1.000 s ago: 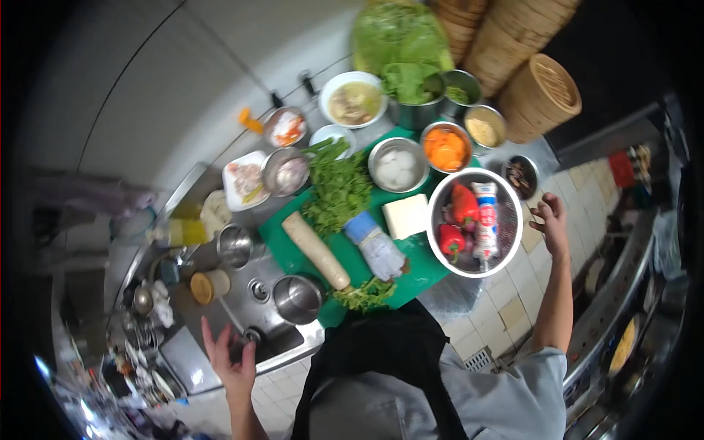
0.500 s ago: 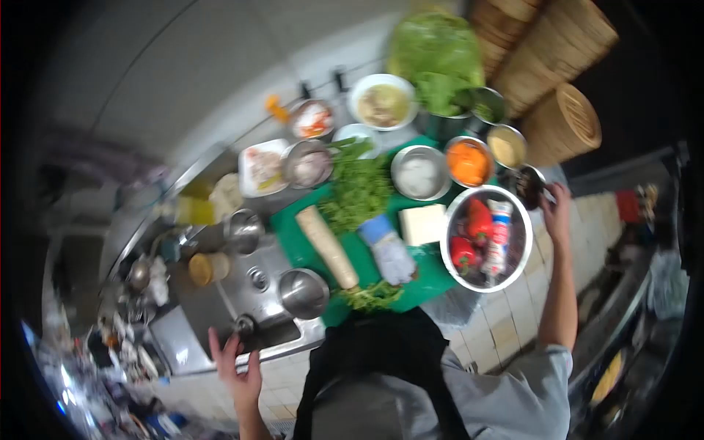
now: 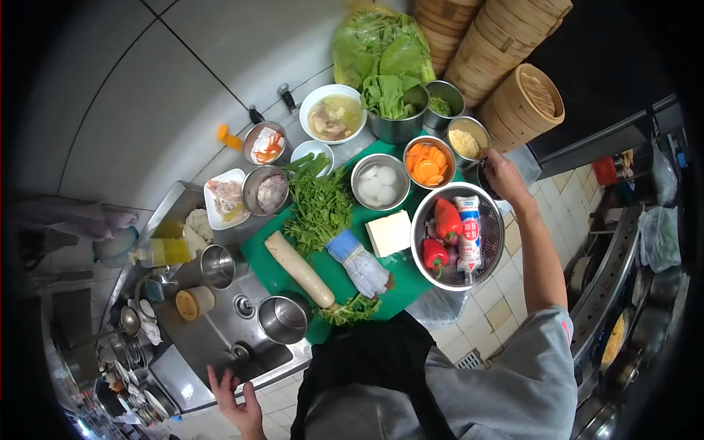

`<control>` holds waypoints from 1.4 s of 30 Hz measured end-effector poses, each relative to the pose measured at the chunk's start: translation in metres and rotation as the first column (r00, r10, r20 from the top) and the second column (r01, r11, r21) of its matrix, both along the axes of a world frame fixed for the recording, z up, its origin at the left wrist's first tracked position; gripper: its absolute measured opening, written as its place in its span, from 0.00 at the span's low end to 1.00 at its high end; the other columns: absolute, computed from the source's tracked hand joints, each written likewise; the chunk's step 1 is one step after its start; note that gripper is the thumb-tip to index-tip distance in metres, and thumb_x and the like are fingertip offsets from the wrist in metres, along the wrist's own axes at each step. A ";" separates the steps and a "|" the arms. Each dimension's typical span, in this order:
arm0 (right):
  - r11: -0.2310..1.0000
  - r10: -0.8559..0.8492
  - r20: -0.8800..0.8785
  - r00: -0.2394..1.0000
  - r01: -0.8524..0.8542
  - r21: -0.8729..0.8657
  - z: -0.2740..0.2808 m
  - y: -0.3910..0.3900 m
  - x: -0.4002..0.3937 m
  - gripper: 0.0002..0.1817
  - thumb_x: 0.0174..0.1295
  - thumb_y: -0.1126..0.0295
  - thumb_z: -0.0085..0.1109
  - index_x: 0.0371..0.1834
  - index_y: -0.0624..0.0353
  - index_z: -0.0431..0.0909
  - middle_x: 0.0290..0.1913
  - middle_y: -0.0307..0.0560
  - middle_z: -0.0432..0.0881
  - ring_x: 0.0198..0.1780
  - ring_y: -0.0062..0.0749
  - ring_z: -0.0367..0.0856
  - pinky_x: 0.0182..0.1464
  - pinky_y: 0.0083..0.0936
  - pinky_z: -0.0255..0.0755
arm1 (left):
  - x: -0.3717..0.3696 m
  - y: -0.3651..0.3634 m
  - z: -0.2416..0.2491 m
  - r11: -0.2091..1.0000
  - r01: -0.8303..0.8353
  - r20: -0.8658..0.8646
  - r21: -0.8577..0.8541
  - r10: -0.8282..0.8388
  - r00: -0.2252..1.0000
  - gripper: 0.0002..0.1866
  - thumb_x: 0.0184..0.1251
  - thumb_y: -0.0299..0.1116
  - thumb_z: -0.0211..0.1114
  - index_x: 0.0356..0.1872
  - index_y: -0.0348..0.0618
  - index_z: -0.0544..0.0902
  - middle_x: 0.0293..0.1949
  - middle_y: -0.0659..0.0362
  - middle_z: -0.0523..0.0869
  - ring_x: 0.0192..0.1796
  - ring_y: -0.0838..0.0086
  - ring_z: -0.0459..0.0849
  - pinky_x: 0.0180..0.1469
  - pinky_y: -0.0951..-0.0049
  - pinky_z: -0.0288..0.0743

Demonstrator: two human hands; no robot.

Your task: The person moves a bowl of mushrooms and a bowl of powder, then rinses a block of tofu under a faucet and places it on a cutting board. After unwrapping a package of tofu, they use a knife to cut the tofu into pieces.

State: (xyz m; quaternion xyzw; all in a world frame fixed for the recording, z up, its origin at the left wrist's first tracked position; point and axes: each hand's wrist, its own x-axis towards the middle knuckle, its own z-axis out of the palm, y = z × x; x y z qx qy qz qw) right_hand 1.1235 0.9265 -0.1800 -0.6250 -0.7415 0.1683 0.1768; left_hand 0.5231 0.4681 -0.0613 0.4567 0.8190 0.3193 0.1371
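My right hand [image 3: 506,177] is closed, its curled fingers at the rim of a metal bowl [image 3: 484,181] whose contents they mostly hide. Just beyond those fingers is a bowl of minced garlic [image 3: 465,141]. Beside it stand a bowl of sliced carrots [image 3: 427,166] and a white-rimmed colander [image 3: 419,246] with red peppers [image 3: 435,254] and a printed white tube-shaped packet [image 3: 470,233]. My left hand [image 3: 236,403] hangs open and holds nothing, fingers apart, near the front edge of the sink [image 3: 198,348].
On a green cutting board [image 3: 411,287] lie a long white radish [image 3: 299,270], leafy greens [image 3: 320,209], a glove [image 3: 359,264] and a white block [image 3: 389,234]. Bamboo steamers [image 3: 524,106] stack at the back right. A steel pot [image 3: 283,320] stands by the sink.
The view has shifted, so the counter appears further left and up. My right hand has moved in closer over the metal bowl beside the garlic. My left hand stays open near the sink.
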 end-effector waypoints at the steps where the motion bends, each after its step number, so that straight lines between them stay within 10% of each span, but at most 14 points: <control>1: 0.999 0.026 0.003 1.000 -0.025 -0.022 -0.007 0.004 0.001 0.18 0.67 0.78 0.58 0.60 0.62 0.80 0.47 0.66 0.88 0.53 0.61 0.88 0.55 0.48 0.80 | 0.000 0.000 0.000 1.000 -0.004 -0.002 0.001 0.004 1.000 0.26 0.65 0.23 0.72 0.65 0.33 0.81 0.81 0.37 0.66 0.57 0.61 0.86 0.54 0.68 0.83; 10: 0.999 0.047 0.077 0.996 -0.045 -0.019 -0.028 0.019 -0.003 0.16 0.67 0.78 0.56 0.56 0.57 0.84 0.43 0.67 0.89 0.48 0.63 0.88 0.53 0.51 0.81 | 0.007 0.012 0.020 0.999 0.036 -0.064 0.004 -0.035 0.997 0.22 0.67 0.25 0.72 0.62 0.34 0.83 0.78 0.37 0.71 0.63 0.54 0.86 0.58 0.65 0.84; 18: 0.998 -0.067 -0.101 0.993 0.069 0.011 -0.003 -0.003 0.006 0.15 0.69 0.74 0.64 0.58 0.59 0.81 0.44 0.61 0.88 0.48 0.57 0.88 0.50 0.44 0.82 | -0.009 0.025 0.018 0.969 0.249 -0.322 -0.005 -0.237 0.917 0.12 0.75 0.25 0.72 0.56 0.34 0.89 0.71 0.40 0.81 0.49 0.63 0.91 0.44 0.71 0.85; 22: 0.940 -0.160 -0.154 0.975 0.199 0.279 0.011 -0.026 0.026 0.18 0.71 0.72 0.67 0.62 0.61 0.80 0.55 0.56 0.84 0.45 0.48 0.89 0.49 0.41 0.84 | -0.013 0.025 0.011 0.975 0.217 -0.164 -0.040 -0.221 0.961 0.11 0.74 0.24 0.72 0.54 0.33 0.89 0.70 0.42 0.82 0.50 0.62 0.91 0.46 0.71 0.86; 28: 0.923 -0.334 -0.068 0.940 0.341 0.178 -0.024 -0.056 0.074 0.21 0.73 0.66 0.68 0.65 0.63 0.79 0.57 0.56 0.84 0.41 0.38 0.88 0.34 0.24 0.83 | -0.019 0.032 0.003 0.971 0.238 -0.056 -0.026 -0.239 0.969 0.14 0.73 0.25 0.66 0.56 0.32 0.85 0.73 0.39 0.77 0.62 0.58 0.87 0.62 0.63 0.82; 30: 0.787 -0.610 -0.402 0.683 0.460 -0.412 -0.012 -0.065 0.047 0.24 0.75 0.60 0.67 0.68 0.60 0.77 0.60 0.50 0.83 0.45 0.35 0.87 0.40 0.29 0.83 | -0.001 0.052 0.016 0.980 0.196 -0.040 -0.018 -0.197 0.980 0.09 0.73 0.24 0.66 0.49 0.31 0.87 0.68 0.39 0.82 0.61 0.55 0.87 0.63 0.60 0.81; 35: 0.847 -0.500 -0.564 0.656 0.507 -0.161 -0.123 -0.050 0.079 0.20 0.75 0.77 0.53 0.69 0.66 0.74 0.56 0.48 0.85 0.39 0.25 0.84 0.28 0.22 0.77 | 0.015 0.086 0.032 0.955 0.295 -0.094 0.042 -0.290 0.952 0.11 0.68 0.20 0.69 0.50 0.32 0.88 0.67 0.38 0.83 0.58 0.53 0.89 0.61 0.60 0.83; 38: 0.818 -0.501 -0.517 0.694 0.575 -0.021 -0.130 -0.053 0.090 0.19 0.74 0.77 0.53 0.67 0.67 0.75 0.56 0.49 0.85 0.35 0.25 0.83 0.26 0.22 0.76 | 0.015 0.095 0.041 0.939 0.334 -0.126 0.079 -0.323 0.938 0.12 0.67 0.20 0.70 0.50 0.32 0.88 0.66 0.38 0.83 0.59 0.53 0.90 0.62 0.59 0.83; 42: 0.807 -0.476 -0.765 0.433 0.561 -0.185 -0.055 -0.079 0.079 0.16 0.75 0.77 0.49 0.63 0.66 0.75 0.43 0.44 0.84 0.25 0.21 0.78 0.21 0.20 0.71 | 0.022 0.112 0.048 0.908 0.380 -0.197 0.174 -0.346 0.917 0.14 0.63 0.18 0.70 0.50 0.31 0.88 0.66 0.37 0.83 0.60 0.51 0.89 0.62 0.59 0.84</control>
